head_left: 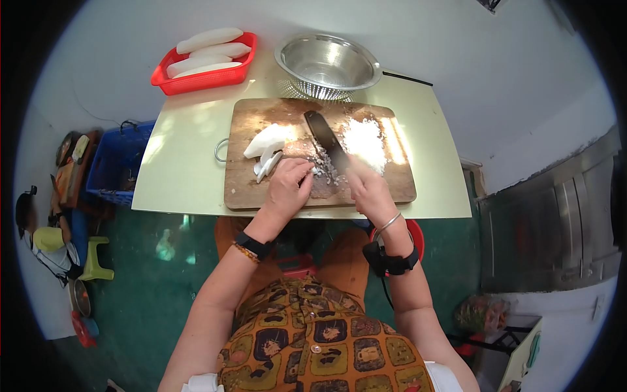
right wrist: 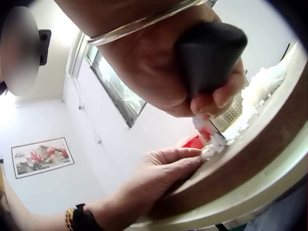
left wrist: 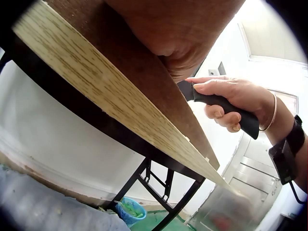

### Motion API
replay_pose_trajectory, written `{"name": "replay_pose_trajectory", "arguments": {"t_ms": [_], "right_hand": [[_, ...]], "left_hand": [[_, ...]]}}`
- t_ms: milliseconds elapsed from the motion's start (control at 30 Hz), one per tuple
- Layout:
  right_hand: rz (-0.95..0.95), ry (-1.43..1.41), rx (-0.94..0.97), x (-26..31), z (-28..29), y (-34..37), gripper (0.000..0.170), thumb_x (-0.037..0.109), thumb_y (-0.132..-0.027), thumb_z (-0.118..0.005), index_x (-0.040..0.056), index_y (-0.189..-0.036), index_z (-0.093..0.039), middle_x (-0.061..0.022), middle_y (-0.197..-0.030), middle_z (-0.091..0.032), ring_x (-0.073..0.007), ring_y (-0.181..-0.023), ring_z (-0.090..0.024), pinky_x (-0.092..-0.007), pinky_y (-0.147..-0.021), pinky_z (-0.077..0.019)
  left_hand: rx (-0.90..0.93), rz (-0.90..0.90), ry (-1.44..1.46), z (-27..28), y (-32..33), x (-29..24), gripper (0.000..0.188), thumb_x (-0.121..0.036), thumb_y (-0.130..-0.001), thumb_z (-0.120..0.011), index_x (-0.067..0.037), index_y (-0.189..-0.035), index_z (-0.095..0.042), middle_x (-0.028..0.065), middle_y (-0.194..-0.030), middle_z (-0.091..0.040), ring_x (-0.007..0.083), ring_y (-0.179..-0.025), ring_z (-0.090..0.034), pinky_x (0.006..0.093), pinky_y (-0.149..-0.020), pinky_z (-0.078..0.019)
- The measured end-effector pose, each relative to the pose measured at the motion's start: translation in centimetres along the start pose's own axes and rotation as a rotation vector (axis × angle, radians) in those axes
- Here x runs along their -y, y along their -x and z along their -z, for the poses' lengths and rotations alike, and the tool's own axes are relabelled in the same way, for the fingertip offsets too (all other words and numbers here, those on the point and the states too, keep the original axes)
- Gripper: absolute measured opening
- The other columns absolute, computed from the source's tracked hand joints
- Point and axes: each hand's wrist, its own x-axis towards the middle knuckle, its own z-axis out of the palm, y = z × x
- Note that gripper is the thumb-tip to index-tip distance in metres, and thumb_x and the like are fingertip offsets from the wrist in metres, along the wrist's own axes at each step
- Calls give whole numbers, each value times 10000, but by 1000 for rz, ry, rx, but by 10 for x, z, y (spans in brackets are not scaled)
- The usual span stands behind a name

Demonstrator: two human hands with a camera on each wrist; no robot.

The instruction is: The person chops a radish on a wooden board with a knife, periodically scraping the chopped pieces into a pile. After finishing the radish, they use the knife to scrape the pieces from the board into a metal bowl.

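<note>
On the wooden cutting board (head_left: 238, 186), my right hand (head_left: 368, 188) grips the black handle (right wrist: 209, 55) of a kitchen knife (head_left: 324, 138), its dark blade angled up and left across the board. My left hand (head_left: 287, 188) is at the board's near edge, thumb and fingers drawn together, pinching at small white bits beside the blade. Chopped white radish (head_left: 330, 171) lies under and around the knife. A heap of finely minced radish (head_left: 364, 142) sits to the right. Left of the blade are a large radish chunk (head_left: 266, 140) and several slices (head_left: 266, 163).
A red basket (head_left: 204, 83) of peeled white radishes stands at the table's back left. Beside it is a metal bowl (head_left: 326, 62) over a perforated colander. A blue crate (head_left: 117, 160) and another person (head_left: 49, 238) are at the left. A red bucket (head_left: 416, 238) stands below the table.
</note>
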Motion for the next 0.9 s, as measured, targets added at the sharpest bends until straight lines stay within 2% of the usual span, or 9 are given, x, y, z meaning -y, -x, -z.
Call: {"name": "replay_pose_trajectory", "arguments": {"t_ms": [67,133,167,267,300,500,900], "right_hand": [[-171,-219,63,8,9,1,483,179,-1003,-507,60,-1461,-409,-115,-652,-593,-180,-490,-579,-335,-479,-476],[-232,-463,91,14,14,5,478,189,-1024,-482,61,-1477,-396,-31,-609,-536,-92,-443,-501,-273,-404,-430],[-244,-516,64,14,14,5,473,191,-1028,-473,66,-1479,-396,-16,-604,-524,-85,-431,-486,-258,-388,-413],[-269,-640,15,10,9,8,469,198,-1038,-456,68,-1484,-388,9,-598,-503,-75,-410,-461,-231,-357,-384],[-265,-653,16,8,10,8,475,202,-1038,-458,61,-1485,-381,3,-599,-507,-79,-412,-466,-234,-360,-390],[-263,-711,9,6,19,15,496,215,-1039,-465,48,-1493,-357,-13,-623,-524,-89,-417,-476,-242,-366,-406],[-303,-766,-8,7,34,28,515,235,-1034,-492,72,-1501,-350,-13,-633,-541,-87,-420,-481,-247,-366,-414]], "left_hand": [[17,-15,-31,3,-4,-6,272,-44,-823,-635,-18,-1091,-678,148,-1153,-653,345,-1149,-567,436,-968,-440],[129,-104,-208,6,-3,-18,388,-127,-871,-589,-44,-1249,-600,140,-1340,-550,335,-1313,-435,479,-1074,-310],[183,-150,-298,7,-2,-25,448,-168,-895,-566,-58,-1329,-562,135,-1433,-498,329,-1395,-368,500,-1127,-244],[395,-154,-230,-4,4,-44,622,-276,-931,-509,-97,-1508,-358,85,-1599,-279,298,-1507,-141,488,-1182,-32],[436,-200,-319,-8,5,-47,667,-358,-970,-444,-104,-1552,-241,67,-1633,-179,276,-1520,-65,471,-1188,47],[473,-197,-376,-18,-3,-52,647,-426,-1015,-366,-105,-1558,-224,60,-1636,-168,259,-1522,-43,472,-1184,73],[515,-112,-358,-22,-21,-52,616,-441,-1038,-290,-126,-1562,-214,61,-1634,-172,304,-1514,-70,528,-1177,3]]}}
